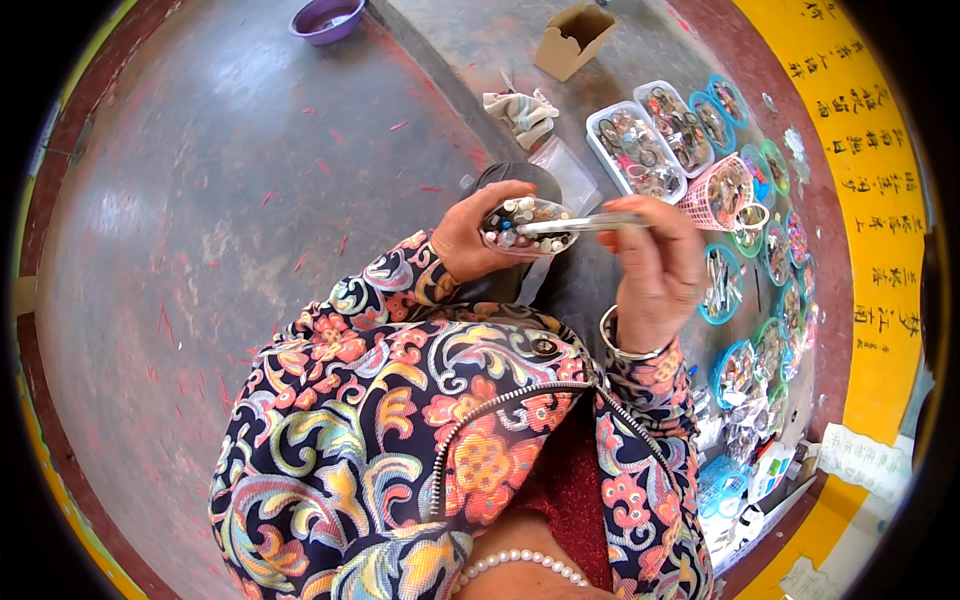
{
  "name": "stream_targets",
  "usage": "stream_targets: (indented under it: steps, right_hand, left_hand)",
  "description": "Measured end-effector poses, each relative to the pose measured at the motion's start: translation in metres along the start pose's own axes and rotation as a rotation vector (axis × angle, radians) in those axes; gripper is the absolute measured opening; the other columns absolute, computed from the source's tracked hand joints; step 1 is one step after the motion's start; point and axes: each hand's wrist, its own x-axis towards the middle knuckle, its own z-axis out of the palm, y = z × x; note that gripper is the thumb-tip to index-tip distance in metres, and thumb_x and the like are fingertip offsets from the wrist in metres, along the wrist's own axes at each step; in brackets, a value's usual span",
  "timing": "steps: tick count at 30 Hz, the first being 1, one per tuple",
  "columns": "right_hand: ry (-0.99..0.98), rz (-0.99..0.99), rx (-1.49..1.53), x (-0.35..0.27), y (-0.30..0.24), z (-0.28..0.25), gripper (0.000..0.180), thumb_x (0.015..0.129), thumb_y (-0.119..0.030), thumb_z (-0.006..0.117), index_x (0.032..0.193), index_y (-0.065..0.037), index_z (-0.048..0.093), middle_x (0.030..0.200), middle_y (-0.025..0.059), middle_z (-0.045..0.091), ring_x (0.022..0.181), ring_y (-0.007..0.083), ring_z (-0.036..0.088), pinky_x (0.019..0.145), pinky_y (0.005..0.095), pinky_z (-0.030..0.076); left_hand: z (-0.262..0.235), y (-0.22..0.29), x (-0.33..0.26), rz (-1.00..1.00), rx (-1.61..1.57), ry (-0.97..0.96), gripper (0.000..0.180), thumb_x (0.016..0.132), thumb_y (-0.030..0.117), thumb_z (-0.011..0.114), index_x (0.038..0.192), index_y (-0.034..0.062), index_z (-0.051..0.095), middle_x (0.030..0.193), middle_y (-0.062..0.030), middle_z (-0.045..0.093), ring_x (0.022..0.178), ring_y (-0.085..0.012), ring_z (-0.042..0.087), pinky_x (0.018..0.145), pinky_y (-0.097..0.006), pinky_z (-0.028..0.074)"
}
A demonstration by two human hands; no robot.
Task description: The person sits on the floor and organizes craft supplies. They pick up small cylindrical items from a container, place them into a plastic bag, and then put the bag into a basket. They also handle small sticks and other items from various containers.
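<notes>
My left hand (468, 232) is wrapped round a small oval container (545, 250). Upright in it stand several slim pen-like sticks (512, 212), packed close, with white, black and blue ends showing. Between the thumb and fingers of my right hand (655, 270) is a slim silvery-white pen-like stick (585, 223), tilted nearly flat. Its far tip reaches over the container's top; whether it touches the sticks there I cannot tell. Both hands are above my knees, and the right wrist wears a bangle.
To the right stand white trays (612, 182) of small items, a pink basket (705, 205) and several round bowls (720, 318). An open cardboard box (572, 42), a crumpled cloth (522, 112) and a clear plastic bag (568, 172) lie ahead. A purple basin (326, 33) is far left.
</notes>
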Motion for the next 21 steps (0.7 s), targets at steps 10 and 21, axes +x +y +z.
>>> stream_targets:
  steps: [10, 21]
  right_hand:
    - [0.471, 0.349, 0.647, 0.013, 0.025, -0.067, 0.022, 0.085, -0.013, 0.054, 0.101, 0.002, 0.053, 0.084, 0.0117, 0.062, 0.066, 0.015, 0.059, 0.054, 0.0236, 0.045]
    - [0.639, 0.504, 0.611, -0.004, 0.074, -0.109, 0.018, 0.081, -0.014, 0.061, 0.094, -0.002, 0.059, 0.076, 0.0046, 0.06, 0.065, 0.0144, 0.058, 0.055, 0.0239, 0.046]
  left_hand:
    - [0.002, 0.008, 0.003, -0.027, -0.057, -0.001, 0.056, 0.068, 0.004, 0.071, 0.117, 0.0016, 0.043, 0.105, -0.0073, 0.055, 0.095, -0.0116, 0.053, 0.083, -0.025, 0.043]
    - [0.003, 0.016, 0.005, -0.079, 0.0, 0.024, 0.063, 0.063, -0.004, 0.07, 0.118, -0.0016, 0.041, 0.105, -0.0084, 0.055, 0.096, -0.0144, 0.053, 0.085, -0.026, 0.042]
